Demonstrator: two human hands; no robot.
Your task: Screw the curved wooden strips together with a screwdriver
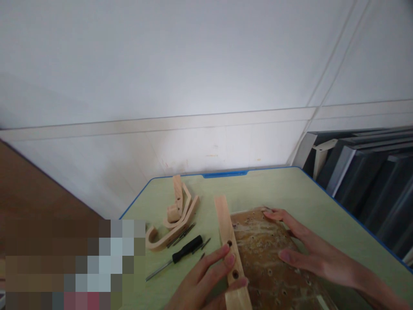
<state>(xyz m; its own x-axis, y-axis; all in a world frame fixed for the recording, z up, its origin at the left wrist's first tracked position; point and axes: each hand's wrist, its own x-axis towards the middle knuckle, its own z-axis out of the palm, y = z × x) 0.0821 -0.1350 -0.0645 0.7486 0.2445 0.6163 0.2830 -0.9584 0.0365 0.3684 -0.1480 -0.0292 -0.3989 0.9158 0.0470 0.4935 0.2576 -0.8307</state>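
Note:
My left hand (206, 280) pinches a pale wooden slat (227, 234) near its close end, thumb and fingers on either side of two dark holes. The slat stands on edge along the left side of a worn brown board (267, 262) dotted with small holes. My right hand (306, 252) lies flat on that board, fingers stretched out towards the far edge. Both rest on a light green table (290, 189) with a blue rim.
Curved wooden hook-shaped pieces (176, 219) lie stacked to the left. A black-handled screwdriver (180, 256) and several loose screws (183, 234) sit beside them. Dark grey stacked furniture (364, 168) stands to the right. A white wall rises behind; a blurred patch covers the lower left.

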